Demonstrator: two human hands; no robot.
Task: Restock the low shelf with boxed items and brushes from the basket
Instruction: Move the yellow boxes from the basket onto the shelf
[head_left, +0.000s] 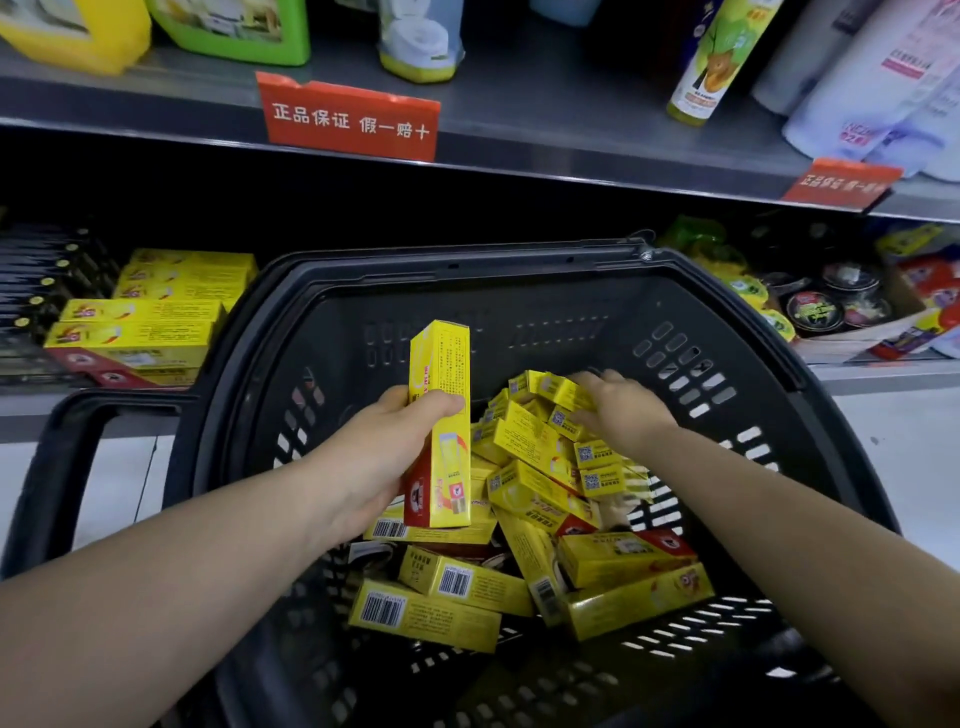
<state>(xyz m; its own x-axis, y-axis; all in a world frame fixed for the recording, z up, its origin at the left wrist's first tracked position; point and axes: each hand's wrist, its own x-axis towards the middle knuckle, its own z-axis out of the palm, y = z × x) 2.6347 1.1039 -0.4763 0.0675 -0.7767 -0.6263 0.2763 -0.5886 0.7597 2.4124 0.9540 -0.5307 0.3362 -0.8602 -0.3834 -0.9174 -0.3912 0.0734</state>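
my left hand (387, 447) grips 1 yellow box (440, 415) upright, clear of the basket (249, 364), likely ready for the low shelf (78, 400). my right hand (621, 408) closes on small boxes (558, 392) atop the pile.

Grey metal upper shelf (545, 119) spans the far side, carrying jugs and bottles. Red price-rail sign (349, 117) with white characters at centre; second red sign (841, 182) far right, blurred. Deep shadow beneath the shelf edge. Pale tiled floor (119, 483) near left, with dark grout lines.
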